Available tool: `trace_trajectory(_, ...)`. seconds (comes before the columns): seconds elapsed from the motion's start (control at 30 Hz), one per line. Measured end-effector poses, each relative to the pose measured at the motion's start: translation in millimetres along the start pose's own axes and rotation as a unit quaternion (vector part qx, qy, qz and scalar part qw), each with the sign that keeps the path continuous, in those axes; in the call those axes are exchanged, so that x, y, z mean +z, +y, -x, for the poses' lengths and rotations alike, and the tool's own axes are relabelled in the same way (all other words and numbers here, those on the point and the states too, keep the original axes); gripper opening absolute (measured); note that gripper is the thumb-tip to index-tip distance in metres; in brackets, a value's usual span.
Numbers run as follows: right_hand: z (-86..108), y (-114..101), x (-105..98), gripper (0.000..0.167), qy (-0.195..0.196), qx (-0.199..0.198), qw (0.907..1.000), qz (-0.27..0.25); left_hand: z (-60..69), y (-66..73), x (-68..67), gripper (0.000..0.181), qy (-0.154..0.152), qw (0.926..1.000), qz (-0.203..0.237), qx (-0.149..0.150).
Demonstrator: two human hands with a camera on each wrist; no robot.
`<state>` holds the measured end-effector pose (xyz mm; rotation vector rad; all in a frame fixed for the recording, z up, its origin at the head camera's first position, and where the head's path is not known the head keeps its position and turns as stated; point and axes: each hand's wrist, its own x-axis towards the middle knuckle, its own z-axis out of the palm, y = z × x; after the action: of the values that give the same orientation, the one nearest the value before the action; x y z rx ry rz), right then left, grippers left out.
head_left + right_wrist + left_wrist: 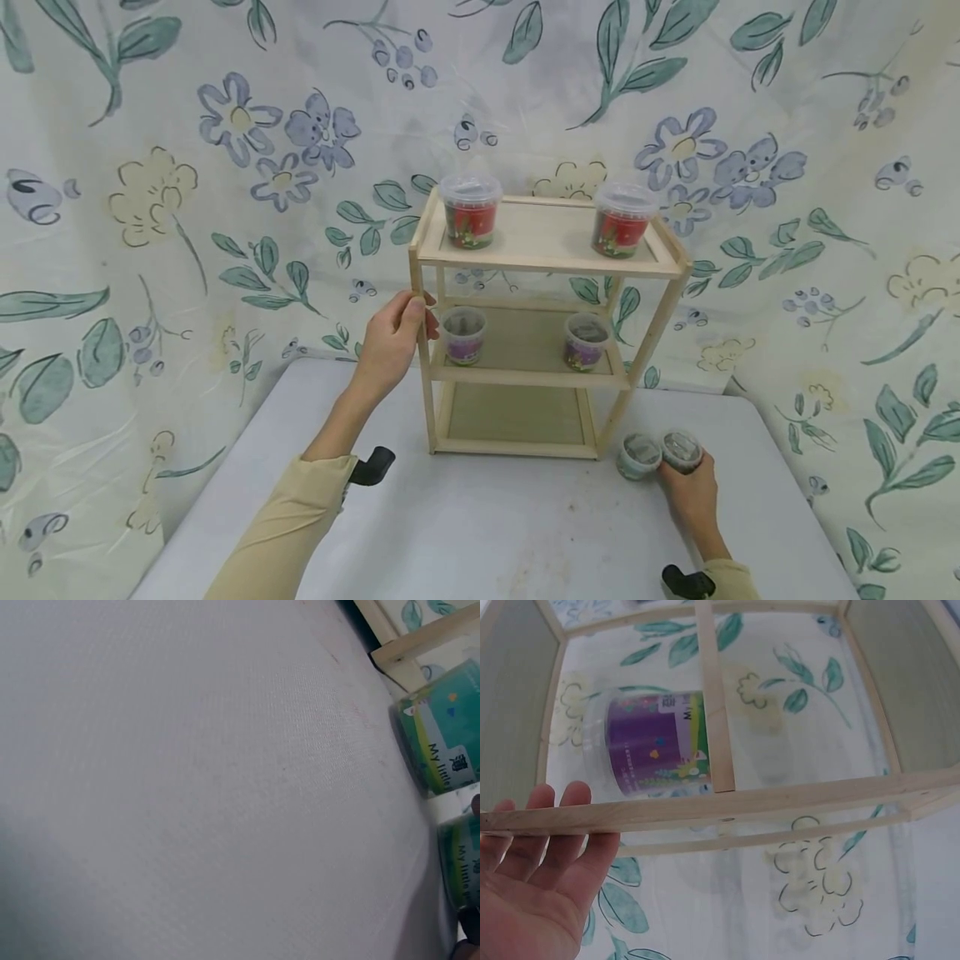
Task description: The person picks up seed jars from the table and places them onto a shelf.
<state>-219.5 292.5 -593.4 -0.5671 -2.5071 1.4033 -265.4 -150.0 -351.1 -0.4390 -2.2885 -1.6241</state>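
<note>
My left hand (393,337) grips the left front post of a three-tier wooden shelf (517,377), fingers passing behind the post in the left wrist view. Beside those fingers, a purple-labelled plastic tub (463,337) stands on the middle tier. At the table's right side my right hand (692,492) holds a teal-labelled tub (682,450) by its side. Another teal-labelled tub (639,457) stands just left of it, near the shelf's right front foot. Only the edge of my right hand shows in the right wrist view, next to the teal tub (463,862).
Two red-labelled lidded tubs, one on the left (471,212) and one on the right (622,221), stand on the top tier. A second purple-labelled tub (586,342) is at the middle tier's right. The white table (465,525) meets a floral curtain (247,217) behind.
</note>
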Motion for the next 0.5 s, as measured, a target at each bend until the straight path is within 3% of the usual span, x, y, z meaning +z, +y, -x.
trace_trajectory(0.17, -0.4, 1, -3, 0.085, -0.006, -0.004, 1.0, -0.006, -2.4, -10.2, 0.3, 0.035, 0.002, 1.0, -0.003, 0.003)
trace_trajectory(0.5, 2.6, -3, -12, 0.089, -0.017, -0.005, 0.9998, 0.008, -4.3, -9.0, 1.7, 0.033, -0.002, 1.0, 0.009, -0.001)
